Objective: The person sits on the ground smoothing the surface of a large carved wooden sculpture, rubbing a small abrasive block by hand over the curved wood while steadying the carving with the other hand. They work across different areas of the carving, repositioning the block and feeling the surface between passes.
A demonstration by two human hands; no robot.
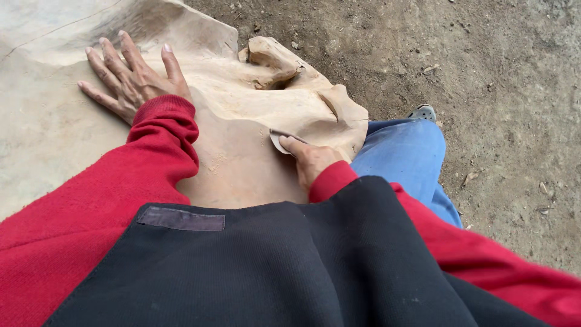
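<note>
My right hand [310,162] pinches a small sanding pad [279,141] flat against the carved wood slab [242,157], which extends leftward; my left hand [130,75], nothing in it, lies spread flat further up.

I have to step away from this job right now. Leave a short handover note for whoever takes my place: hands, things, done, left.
Left hand: flat, fingers spread, pressing on the big pale wood slab.
Right hand: pinching a small piece of sandpaper against the slab beside its knobbly carved edge.
Done: the face around the hands looks smooth and dusty.
Left: the knobbly edge still looks rough; how much more is needed cannot be told.
</note>
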